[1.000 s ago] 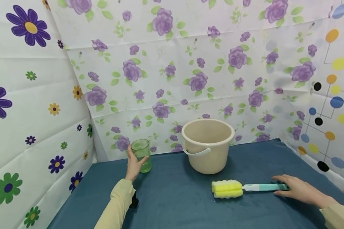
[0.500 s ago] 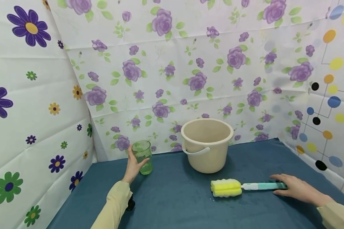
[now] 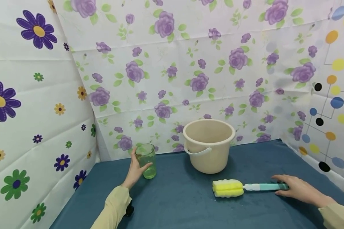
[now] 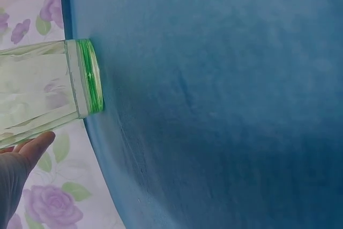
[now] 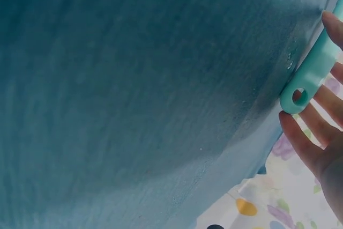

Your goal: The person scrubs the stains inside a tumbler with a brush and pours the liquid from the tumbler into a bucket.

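My left hand [image 3: 135, 171] grips a clear green drinking glass [image 3: 149, 170] upright, thumb on its near side and fingers round its left side. In the left wrist view the glass's thick ribbed base [image 4: 91, 76] stands close to the blue cloth, with the thumb along its wall. On the cloth lies a bottle brush [image 3: 227, 188] with a yellow and white sponge head pointing left and a white and teal handle. My right hand [image 3: 301, 190] loosely holds the handle's end [image 5: 316, 65], thumb on one side and fingers on the other; its hanging hole shows.
A beige bucket [image 3: 209, 159] with a white handle stands at the back, between the glass and the brush. Blue cloth [image 3: 172, 203] covers the table. Patterned sheets [image 3: 172, 86] rise along the back and both sides. A small black object [image 3: 129, 209] shows beside the left sleeve.
My left hand has brought the glass slightly down and toward me. The right hand and the brush have stayed in place. The head view has shifted a little.
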Motion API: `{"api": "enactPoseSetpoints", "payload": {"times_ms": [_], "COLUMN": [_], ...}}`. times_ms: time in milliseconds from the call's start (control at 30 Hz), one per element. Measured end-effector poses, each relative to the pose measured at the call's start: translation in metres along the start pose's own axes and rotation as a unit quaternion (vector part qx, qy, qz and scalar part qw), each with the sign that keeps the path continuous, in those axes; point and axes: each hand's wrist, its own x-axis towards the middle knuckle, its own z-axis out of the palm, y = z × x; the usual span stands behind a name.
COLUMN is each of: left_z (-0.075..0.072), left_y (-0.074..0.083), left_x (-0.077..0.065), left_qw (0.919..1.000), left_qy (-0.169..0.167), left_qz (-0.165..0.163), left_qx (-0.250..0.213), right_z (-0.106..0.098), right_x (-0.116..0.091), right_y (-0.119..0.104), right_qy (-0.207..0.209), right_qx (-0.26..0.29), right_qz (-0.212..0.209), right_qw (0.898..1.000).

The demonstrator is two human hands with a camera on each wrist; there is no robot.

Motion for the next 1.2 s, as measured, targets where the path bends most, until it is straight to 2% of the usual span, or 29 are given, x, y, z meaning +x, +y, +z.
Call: {"api": "enactPoseSetpoints", "payload": {"times_ms": [167,333,467,700,733,800,967,1033,1200], "left_z": [-0.001,-0.002,-0.003,-0.002,-0.002,-0.005,-0.005,-0.001,0.001], "left_y": [0.003,0.008,0.014,0.023,0.025,0.040,0.050,0.042,0.051], "left_x": [-0.005,-0.010,-0.015,-0.028,-0.031,-0.038,-0.050,-0.052,-0.062], "left_qw": [0.9999,0.9993,0.9990,0.9977,0.9975,0.9968,0.9947,0.9937,0.9886], "left_qy": [-0.014,-0.024,-0.035,-0.061,-0.063,-0.072,-0.093,-0.099,-0.125], "left_qz": [0.007,0.028,0.025,0.025,0.031,0.033,0.027,0.033,0.052], "left_qx": [-0.005,-0.010,-0.012,-0.011,-0.010,-0.013,-0.034,-0.041,-0.066], "right_z": [-0.001,0.000,0.001,0.001,0.001,0.002,0.003,0.002,0.000], "right_x": [0.002,-0.001,0.000,0.000,0.001,0.001,0.003,0.004,0.003], "right_y": [0.001,0.003,0.005,0.005,0.004,0.004,0.003,0.004,0.006], "right_qy": [-0.004,-0.001,0.010,0.019,0.017,0.013,0.007,0.008,0.019], "right_qx": [-0.004,-0.024,-0.044,-0.062,-0.065,-0.069,-0.096,-0.104,-0.119], "right_qz": [-0.008,-0.032,-0.053,-0.062,-0.061,-0.064,-0.084,-0.097,-0.111], "right_qw": [1.000,0.999,0.998,0.996,0.996,0.995,0.992,0.990,0.986]}}
